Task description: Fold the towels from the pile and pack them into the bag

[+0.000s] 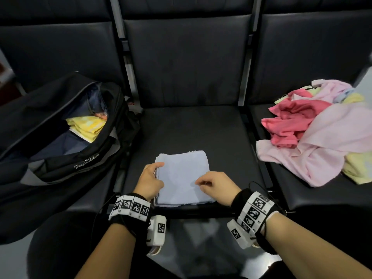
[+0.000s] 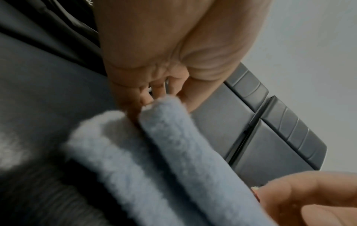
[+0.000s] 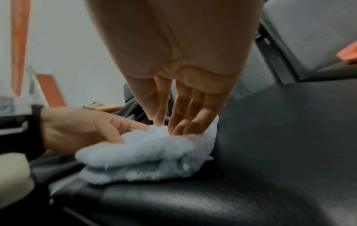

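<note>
A light blue towel [image 1: 182, 176] lies folded into a square on the middle seat [image 1: 201, 127], near its front edge. My left hand [image 1: 157, 172] is at the towel's left edge, thumb on top. In the left wrist view its fingers [image 2: 154, 97] go between the layers of the towel [image 2: 173, 152] and pinch the upper fold. My right hand [image 1: 201, 183] rests on top of the towel; its fingertips [image 3: 173, 123] press down on the cloth [image 3: 146, 152]. The black bag [image 1: 86, 164] lies open on the left seat with a yellow towel [image 1: 88, 125] inside.
The pile of pink, pale pink and yellow towels [image 1: 314, 133] lies on the right seat. Metal frame bars [image 1: 128, 63] separate the dark padded seats, and backrests rise behind them. My knees are below the front edge of the seat.
</note>
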### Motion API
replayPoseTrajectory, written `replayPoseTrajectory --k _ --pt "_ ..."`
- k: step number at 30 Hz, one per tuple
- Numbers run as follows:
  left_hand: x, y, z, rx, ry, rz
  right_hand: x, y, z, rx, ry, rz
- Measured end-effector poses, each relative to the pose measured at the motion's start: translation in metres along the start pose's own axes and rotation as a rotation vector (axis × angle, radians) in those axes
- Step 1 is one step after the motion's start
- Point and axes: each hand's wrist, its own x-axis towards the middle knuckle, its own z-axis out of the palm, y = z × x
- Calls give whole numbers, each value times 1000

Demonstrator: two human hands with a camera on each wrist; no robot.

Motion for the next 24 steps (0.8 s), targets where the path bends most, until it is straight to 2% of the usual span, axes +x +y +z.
replayPoseTrajectory --k 3,6,9,12,15,17,20,24 --pt "-1 -1 2 -1 15 20 -3 -1 5 -192 -80 -85" --pt "1 0 2 -30 21 54 -4 -1 6 -190 -67 -122" --pt "0 -3 3 36 47 72 -4 -1 10 -198 -93 -147" --pt "-2 -6 7 97 113 24 -7 -1 16 -232 -123 -173" --pt "-5 -4 9 257 216 8 -9 -2 19 -298 -53 -224" --pt "-9 -1 11 399 241 91 -8 -1 22 -424 -45 -253" --pt "-15 8 19 481 110 235 -9 2 30 -602 -84 -267" --pt "-27 18 39 740 -128 235 -4 5 34 -686 -65 -301"
